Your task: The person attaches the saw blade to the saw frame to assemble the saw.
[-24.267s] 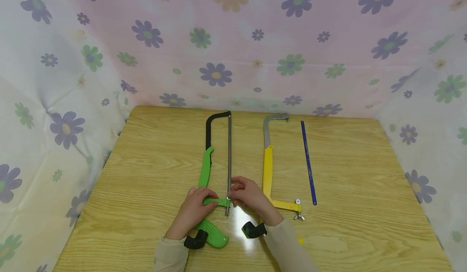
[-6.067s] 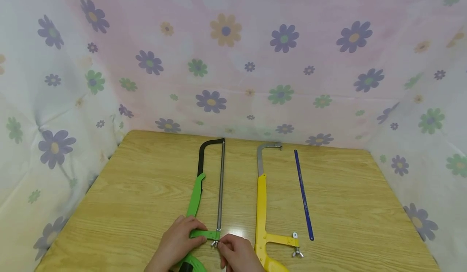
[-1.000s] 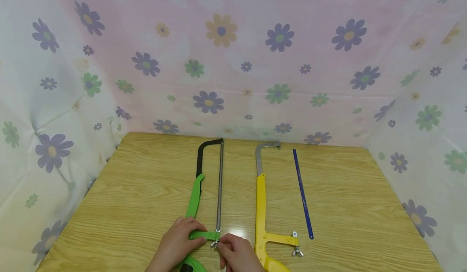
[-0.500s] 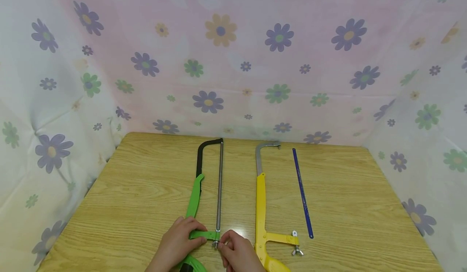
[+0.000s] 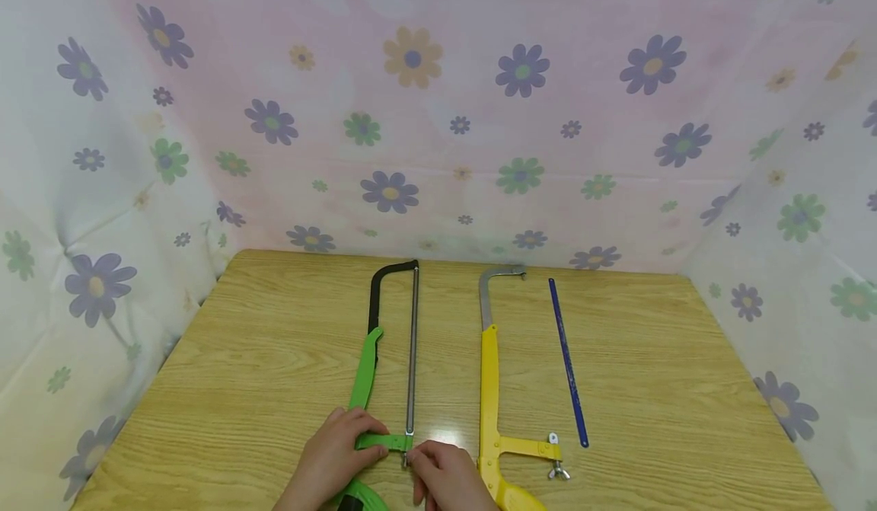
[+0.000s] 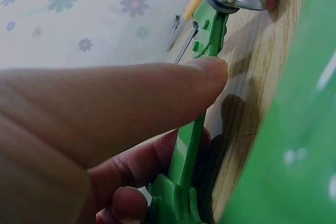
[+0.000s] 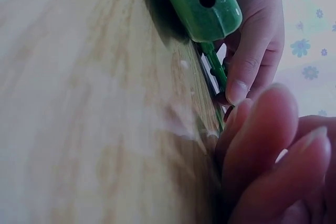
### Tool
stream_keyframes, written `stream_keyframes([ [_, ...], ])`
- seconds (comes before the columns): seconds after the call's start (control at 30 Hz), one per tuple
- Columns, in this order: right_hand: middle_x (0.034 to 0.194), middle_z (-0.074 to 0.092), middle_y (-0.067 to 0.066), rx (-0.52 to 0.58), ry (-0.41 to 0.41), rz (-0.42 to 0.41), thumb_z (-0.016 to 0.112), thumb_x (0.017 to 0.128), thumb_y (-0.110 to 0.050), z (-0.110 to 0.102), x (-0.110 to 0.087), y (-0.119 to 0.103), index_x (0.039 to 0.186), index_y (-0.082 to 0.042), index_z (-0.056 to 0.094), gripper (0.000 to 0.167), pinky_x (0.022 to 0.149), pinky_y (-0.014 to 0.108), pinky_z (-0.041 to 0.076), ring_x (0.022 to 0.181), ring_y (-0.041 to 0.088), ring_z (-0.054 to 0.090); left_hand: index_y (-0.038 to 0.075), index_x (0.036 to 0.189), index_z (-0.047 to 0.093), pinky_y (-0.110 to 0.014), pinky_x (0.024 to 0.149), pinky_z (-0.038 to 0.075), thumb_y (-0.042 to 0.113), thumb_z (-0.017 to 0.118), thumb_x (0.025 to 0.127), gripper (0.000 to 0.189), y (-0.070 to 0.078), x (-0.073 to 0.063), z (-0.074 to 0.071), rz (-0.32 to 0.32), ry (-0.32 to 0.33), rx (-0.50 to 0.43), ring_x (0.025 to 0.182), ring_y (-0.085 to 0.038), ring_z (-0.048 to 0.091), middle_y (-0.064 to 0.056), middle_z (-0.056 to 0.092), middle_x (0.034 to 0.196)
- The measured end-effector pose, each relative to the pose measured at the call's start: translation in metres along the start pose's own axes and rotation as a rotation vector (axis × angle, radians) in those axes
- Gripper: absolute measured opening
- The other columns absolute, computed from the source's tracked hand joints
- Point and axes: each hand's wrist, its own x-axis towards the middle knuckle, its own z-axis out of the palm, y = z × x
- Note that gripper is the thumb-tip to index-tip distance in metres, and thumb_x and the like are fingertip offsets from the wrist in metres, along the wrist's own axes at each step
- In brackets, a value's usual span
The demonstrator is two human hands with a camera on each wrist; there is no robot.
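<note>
A green hacksaw [image 5: 365, 370] with a black front frame lies on the table, a grey blade [image 5: 412, 351] stretched along its right side. My left hand [image 5: 336, 450] grips the saw's short lower arm; in the left wrist view its thumb [image 6: 205, 80] crosses the green arm, other fingers behind. At the end of that arm, my right hand [image 5: 448, 477] pinches the wing nut [image 6: 251, 2], which sits on a threaded bolt. The right wrist view shows the right fingers [image 7: 262, 135] curled near the table, with the green handle end [image 7: 202, 6] beyond.
Right of the hands lies a yellow hacksaw [image 5: 489, 381] with a grey front frame, no blade mounted, and its own wing nut [image 5: 559, 473]. Farther right is a loose blue blade [image 5: 567, 359]. Flowered cloth [image 5: 438, 115] encloses the wooden table [image 5: 274, 359] at back and sides.
The wing nut has turned under my right fingers over the last second. My left hand stays put. Much earlier, my right hand was at the blade's lower end, above the nut.
</note>
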Motion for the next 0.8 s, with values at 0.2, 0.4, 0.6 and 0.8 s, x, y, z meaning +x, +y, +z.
stream_keyframes([
  [0.2, 0.052, 0.055, -0.002, 0.010, -0.006, -0.022, 0.051, 0.089, -0.034, 0.0003, -0.0004, 0.0018, 0.083, -0.017, 0.061, 0.021, 0.036, 0.026, 0.037, 0.037, 0.009, 0.046, 0.035, 0.089, 0.065, -0.021, 0.058, 0.034, 0.047, 0.064, 0.075, 0.019, -0.0005, 0.0001, 0.0011, -0.002, 0.006, 0.009, 0.075, -0.004, 0.038, 0.022, 0.052, 0.089],
  [0.4, 0.052, 0.055, -0.002, 0.018, -0.021, -0.067, 0.053, 0.089, -0.028, -0.0008, 0.0003, 0.0041, 0.087, -0.016, 0.060, 0.014, 0.036, 0.025, 0.038, 0.037, 0.009, 0.047, 0.035, 0.088, 0.064, -0.021, 0.058, 0.034, 0.046, 0.065, 0.074, 0.018, -0.0019, 0.0006, 0.0025, 0.008, 0.018, 0.010, 0.075, -0.004, 0.037, 0.022, 0.053, 0.090],
  [0.6, 0.049, 0.050, -0.003, 0.038, 0.005, -0.050, 0.054, 0.088, -0.032, 0.0007, -0.0006, 0.0053, 0.085, -0.016, 0.052, 0.017, 0.034, 0.024, 0.036, 0.035, 0.008, 0.046, 0.035, 0.088, 0.064, -0.021, 0.059, 0.035, 0.047, 0.065, 0.074, 0.018, -0.0023, 0.0008, 0.0025, 0.016, 0.018, 0.004, 0.076, -0.004, 0.038, 0.022, 0.053, 0.090],
  [0.8, 0.049, 0.048, -0.004, 0.027, 0.023, -0.051, 0.056, 0.087, -0.033, 0.0012, -0.0010, 0.0051, 0.082, -0.016, 0.052, 0.019, 0.034, 0.025, 0.036, 0.035, 0.008, 0.045, 0.034, 0.088, 0.065, -0.021, 0.059, 0.035, 0.047, 0.064, 0.075, 0.019, -0.0018, 0.0006, 0.0019, 0.016, 0.016, -0.001, 0.076, -0.004, 0.038, 0.022, 0.053, 0.090],
])
